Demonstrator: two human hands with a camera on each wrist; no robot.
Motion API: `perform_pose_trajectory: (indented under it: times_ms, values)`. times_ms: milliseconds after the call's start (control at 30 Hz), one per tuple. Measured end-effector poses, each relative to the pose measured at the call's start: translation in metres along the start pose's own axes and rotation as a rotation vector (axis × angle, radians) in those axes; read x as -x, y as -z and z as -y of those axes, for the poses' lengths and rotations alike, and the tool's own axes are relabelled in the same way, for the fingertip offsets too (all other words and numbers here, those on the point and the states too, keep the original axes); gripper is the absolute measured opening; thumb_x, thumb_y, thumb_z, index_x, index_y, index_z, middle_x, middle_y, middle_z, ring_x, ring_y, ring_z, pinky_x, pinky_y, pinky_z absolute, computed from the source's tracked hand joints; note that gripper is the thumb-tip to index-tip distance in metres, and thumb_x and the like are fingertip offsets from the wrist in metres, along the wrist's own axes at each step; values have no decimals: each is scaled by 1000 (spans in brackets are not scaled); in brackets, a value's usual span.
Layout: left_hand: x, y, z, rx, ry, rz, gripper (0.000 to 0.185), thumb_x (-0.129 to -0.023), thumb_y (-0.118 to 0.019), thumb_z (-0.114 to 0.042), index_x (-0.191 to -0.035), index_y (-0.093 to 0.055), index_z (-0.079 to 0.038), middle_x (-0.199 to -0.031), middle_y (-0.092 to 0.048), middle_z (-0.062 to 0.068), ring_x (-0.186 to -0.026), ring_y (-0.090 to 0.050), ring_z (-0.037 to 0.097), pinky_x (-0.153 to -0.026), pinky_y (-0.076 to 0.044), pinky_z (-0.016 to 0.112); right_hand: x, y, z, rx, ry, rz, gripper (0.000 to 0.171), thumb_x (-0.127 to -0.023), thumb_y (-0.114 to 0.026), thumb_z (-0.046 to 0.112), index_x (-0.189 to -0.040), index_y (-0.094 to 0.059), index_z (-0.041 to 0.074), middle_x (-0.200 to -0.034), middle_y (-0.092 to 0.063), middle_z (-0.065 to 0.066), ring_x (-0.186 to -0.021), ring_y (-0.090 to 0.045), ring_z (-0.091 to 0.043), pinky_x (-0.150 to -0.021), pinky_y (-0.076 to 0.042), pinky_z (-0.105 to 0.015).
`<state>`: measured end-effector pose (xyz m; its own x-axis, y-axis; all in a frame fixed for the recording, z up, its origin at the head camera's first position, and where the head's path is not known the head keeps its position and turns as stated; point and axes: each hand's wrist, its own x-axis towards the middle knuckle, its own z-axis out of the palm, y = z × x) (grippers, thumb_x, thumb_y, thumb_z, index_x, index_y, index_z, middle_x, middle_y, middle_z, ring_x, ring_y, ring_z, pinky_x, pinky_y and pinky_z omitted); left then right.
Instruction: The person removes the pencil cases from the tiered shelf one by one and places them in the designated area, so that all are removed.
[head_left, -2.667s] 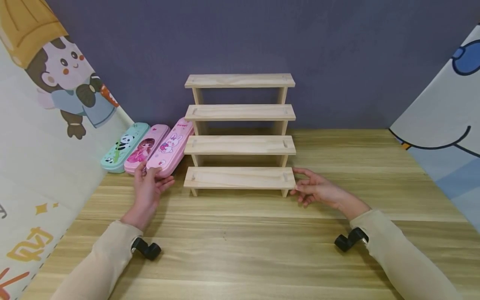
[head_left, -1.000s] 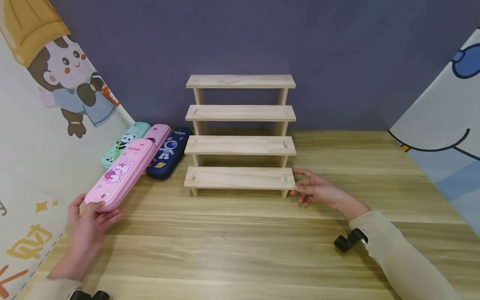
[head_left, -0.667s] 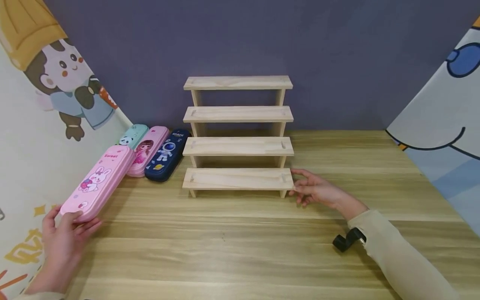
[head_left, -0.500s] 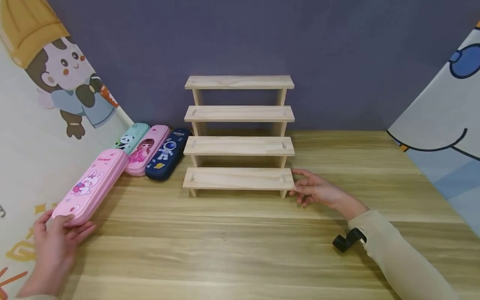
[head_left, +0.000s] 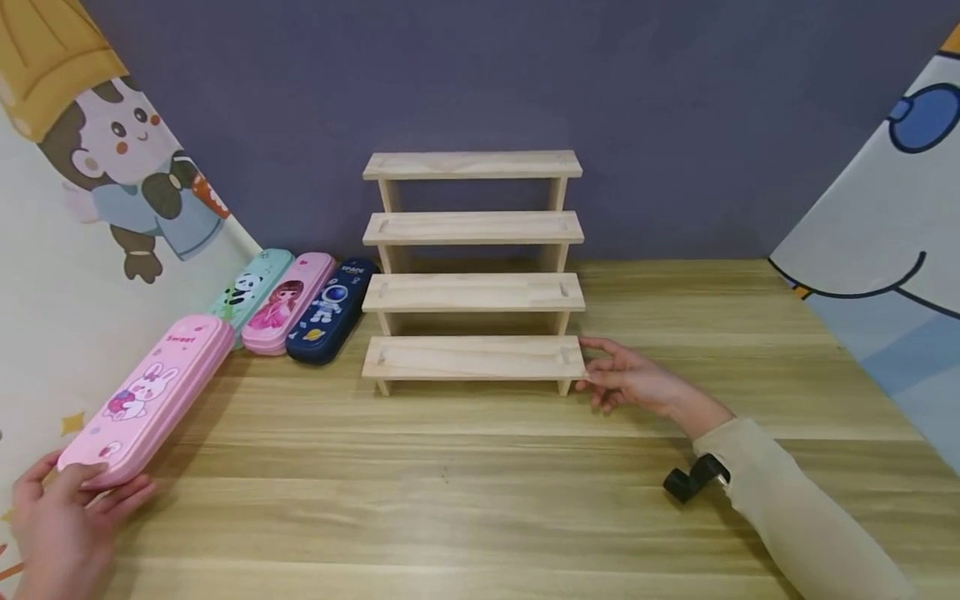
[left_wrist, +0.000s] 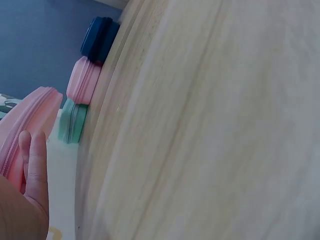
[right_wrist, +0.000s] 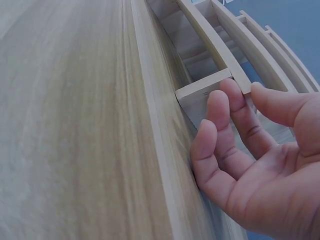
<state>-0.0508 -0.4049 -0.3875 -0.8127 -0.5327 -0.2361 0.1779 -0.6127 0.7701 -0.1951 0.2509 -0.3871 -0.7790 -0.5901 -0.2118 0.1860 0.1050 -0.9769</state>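
Observation:
My left hand [head_left: 66, 527] grips the near end of a pink pencil case [head_left: 146, 400] with a bunny and the word "Sweet", thumb on its lid and fingers beneath. The case is tilted at the far left of the head view; the left wrist view shows it raised off the table. At centre stands a four-step wooden display rack [head_left: 472, 360]. My right hand [head_left: 637, 383] pinches the right end of its lowest board. In the right wrist view the thumb lies at the board's corner, with the other fingers curled below.
Behind the held case, a mint panda pencil case [head_left: 251, 292], a pink doll pencil case [head_left: 288, 304] and a navy astronaut pencil case [head_left: 333, 312] lie side by side, left of the rack. A dark wall [head_left: 675, 125] backs the wooden table [head_left: 450, 517]; printed panels flank it.
My left hand has lifted the bunny pencil case from over the navy one and carried it toward the near left, uncovering the navy case. The right hand stays at the rack.

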Motion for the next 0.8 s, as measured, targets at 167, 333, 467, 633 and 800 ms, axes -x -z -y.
perform_pose_trajectory:
  times_ms: [167,333,467,633,800]
  values:
    - [-1,13,-7,-42,-22,-26,35,-101,-42,2,-121,-32,-25,-106,-52,1,-56,-67,41,-46,-58,54,-1,0,0,3,-9,-6,75,-104,-49,5,-157,4,2,-100,-65,-6,-74,-62,-15,-62,-56,-28]
    - [-3,20,-8,-70,-1,-63,33,-101,-43,2,-120,-32,-23,-105,-50,1,-57,-67,40,-48,-58,54,-2,0,-1,8,-2,-5,74,-104,-48,5,-157,4,2,-99,-66,-5,-73,-62,-14,-62,-56,-28]
    - [-3,20,-4,-107,44,-98,36,-100,-48,0,-120,-30,-26,-107,-49,-2,-60,-68,41,-51,-59,55,-2,-2,-1,10,-1,-2,74,-104,-48,5,-156,4,1,-99,-66,-4,-73,-62,-14,-62,-56,-28]
    - [-3,18,-2,-191,121,52,36,-103,-47,-5,-119,-25,-29,-97,-60,-1,-67,-71,38,-55,-60,55,-1,-4,-1,11,-11,-10,74,-104,-49,4,-156,4,0,-99,-66,-4,-73,-61,-15,-63,-55,-28]
    - [-6,19,-2,-329,214,300,26,-106,-41,-8,-119,-24,-23,-83,-72,13,-71,-73,35,-59,-61,54,0,-3,1,19,-14,-21,74,-104,-48,4,-156,3,1,-99,-66,-4,-73,-61,-15,-63,-55,-28]
